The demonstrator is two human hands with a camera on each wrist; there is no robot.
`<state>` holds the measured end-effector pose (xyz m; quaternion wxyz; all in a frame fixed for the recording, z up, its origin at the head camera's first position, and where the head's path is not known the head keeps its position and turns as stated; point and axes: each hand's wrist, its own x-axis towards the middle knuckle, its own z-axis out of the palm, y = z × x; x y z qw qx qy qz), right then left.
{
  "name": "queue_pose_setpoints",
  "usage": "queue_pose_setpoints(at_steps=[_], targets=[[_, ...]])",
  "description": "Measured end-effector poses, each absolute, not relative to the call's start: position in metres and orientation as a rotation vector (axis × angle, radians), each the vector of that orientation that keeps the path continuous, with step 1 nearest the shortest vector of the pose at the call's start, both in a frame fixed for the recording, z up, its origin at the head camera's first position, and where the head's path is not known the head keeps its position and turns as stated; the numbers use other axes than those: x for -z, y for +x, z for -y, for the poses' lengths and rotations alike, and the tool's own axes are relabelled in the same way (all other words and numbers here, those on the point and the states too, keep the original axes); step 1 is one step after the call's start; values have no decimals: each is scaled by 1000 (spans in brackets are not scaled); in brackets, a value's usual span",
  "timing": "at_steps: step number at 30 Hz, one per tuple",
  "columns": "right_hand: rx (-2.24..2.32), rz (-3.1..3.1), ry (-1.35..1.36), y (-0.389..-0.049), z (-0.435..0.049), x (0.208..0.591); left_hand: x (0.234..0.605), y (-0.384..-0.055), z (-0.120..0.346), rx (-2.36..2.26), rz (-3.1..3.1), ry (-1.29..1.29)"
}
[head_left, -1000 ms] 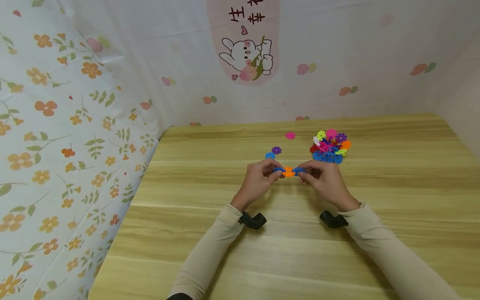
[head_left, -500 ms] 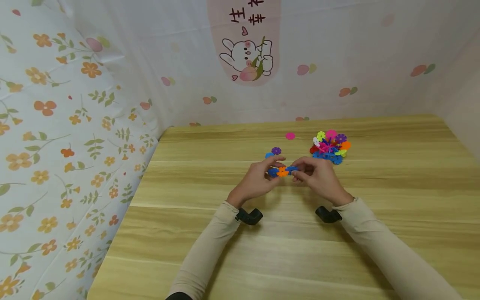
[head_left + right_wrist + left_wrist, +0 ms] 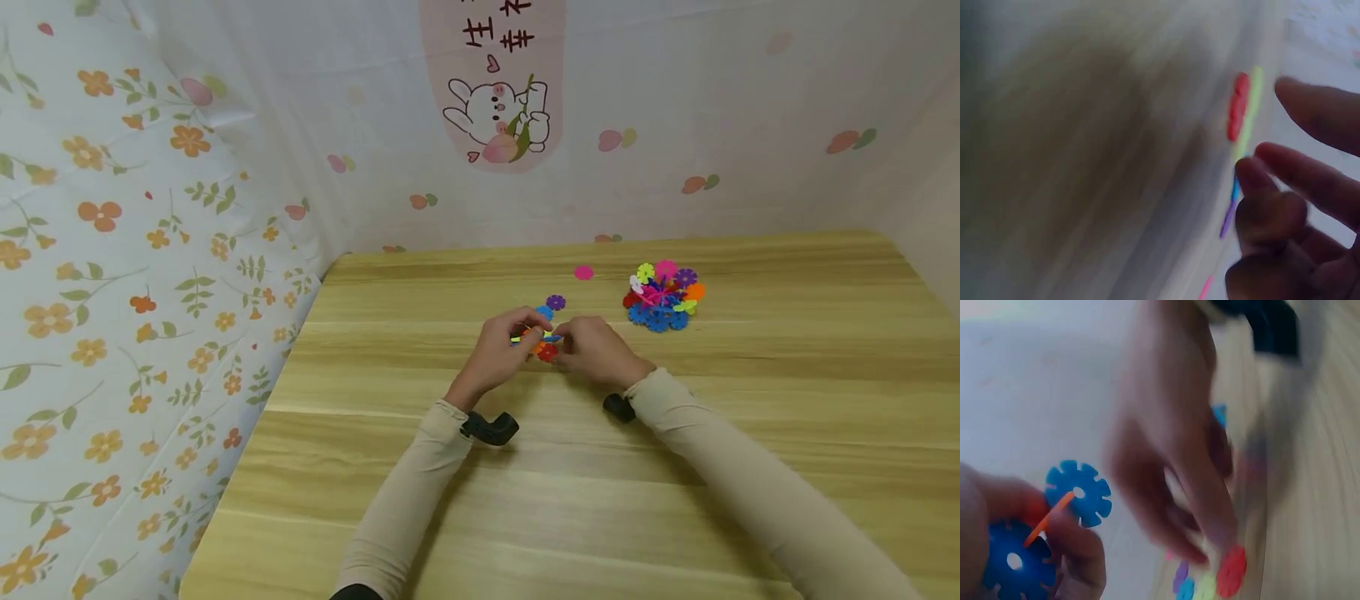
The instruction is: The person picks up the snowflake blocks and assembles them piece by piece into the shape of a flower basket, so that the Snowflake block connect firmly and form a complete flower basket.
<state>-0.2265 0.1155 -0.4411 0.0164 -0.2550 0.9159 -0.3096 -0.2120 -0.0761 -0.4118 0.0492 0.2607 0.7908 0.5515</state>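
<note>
My left hand (image 3: pixel 498 346) pinches a joined piece of notched plastic flower discs. In the left wrist view, two blue discs (image 3: pixel 1094 503) are slotted onto an orange disc (image 3: pixel 1050 519), which shows edge-on between them. My right hand (image 3: pixel 596 350) is just to the right of this piece in the head view. Its fingers are loosely bent with nothing between them in the right wrist view, and it is blurred in the left wrist view. Near its fingertips lie a red disc (image 3: pixel 1232 572) and a yellow-green disc (image 3: pixel 1252 94) on the table.
Beyond the hands lie a light blue disc (image 3: pixel 544 312), a purple disc (image 3: pixel 556 302) and a pink disc (image 3: pixel 583 272). A multicoloured cluster of flower discs (image 3: pixel 660 317) stands at the back right of the wooden table (image 3: pixel 570 500). A patterned cloth (image 3: pixel 360 108) hangs behind.
Both hands gripped the blue-and-orange piece earlier. The right hand has let go and moved left; the left hand has carried the piece slightly left. The red disc now shows between the hands.
</note>
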Motion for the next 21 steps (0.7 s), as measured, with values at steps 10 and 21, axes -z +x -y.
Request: queue_pose_setpoints(at_steps=[10,21], targets=[[976,-2795,-786,-232,-108,440,416,-211,71,-2164,-1571,391],[1458,-2490,-669,-204,-144,424,425,-210,68,-2147,-1596,389]])
